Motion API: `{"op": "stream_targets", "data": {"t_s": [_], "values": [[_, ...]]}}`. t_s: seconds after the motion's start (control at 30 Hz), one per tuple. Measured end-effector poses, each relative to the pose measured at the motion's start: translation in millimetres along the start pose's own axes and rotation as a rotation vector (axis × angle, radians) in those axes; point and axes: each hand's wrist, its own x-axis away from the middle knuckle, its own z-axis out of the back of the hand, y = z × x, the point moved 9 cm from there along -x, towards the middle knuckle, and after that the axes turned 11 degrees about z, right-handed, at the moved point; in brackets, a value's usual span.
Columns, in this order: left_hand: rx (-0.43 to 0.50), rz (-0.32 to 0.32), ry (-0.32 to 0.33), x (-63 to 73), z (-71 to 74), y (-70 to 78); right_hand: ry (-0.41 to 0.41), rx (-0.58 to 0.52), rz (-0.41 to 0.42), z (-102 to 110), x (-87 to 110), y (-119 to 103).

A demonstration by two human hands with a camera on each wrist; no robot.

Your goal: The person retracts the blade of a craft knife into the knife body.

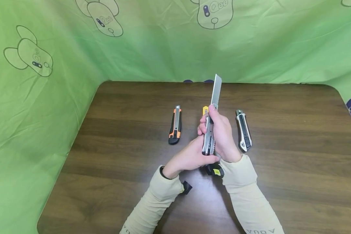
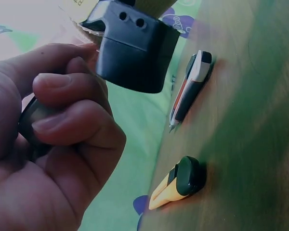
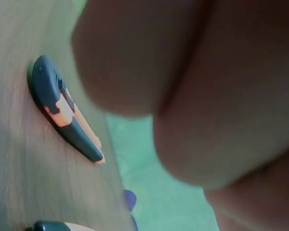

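A silver-grey snap-off utility knife (image 1: 208,139) is held up above the table, its long blade (image 1: 216,89) extended and pointing away from me. My right hand (image 1: 224,135) grips the handle from the right, thumb along it just below the blade. From beneath and to the left, my left hand (image 1: 191,155) holds the butt end; in the left wrist view its fingers curl round a dark part (image 2: 36,122). Behind the hands lies a yellow utility knife (image 2: 171,190), mostly hidden in the head view. Blurred fingers (image 3: 221,96) fill much of the right wrist view.
An orange-and-black utility knife (image 1: 175,125) lies left of the hands on the brown wooden table (image 1: 120,156). To their right rests a silver-and-black utility knife (image 1: 244,130). Green printed cloth (image 1: 152,48) hangs behind and at the sides. A black wrist camera (image 2: 135,53) shows beside the left hand.
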Motion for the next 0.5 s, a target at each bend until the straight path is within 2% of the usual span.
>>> {"op": "stream_targets", "data": {"t_s": [0.2,0.5], "values": [[0.022,-0.012,-0.016,0.8,-2.1,2.7,0.015,-0.019,0.023,-1.3,-0.8,-1.0],[0.068,-0.007,-0.012,1.2,-2.1,1.8,-0.006,0.028,0.066,-3.0,-1.5,-3.1]]}}
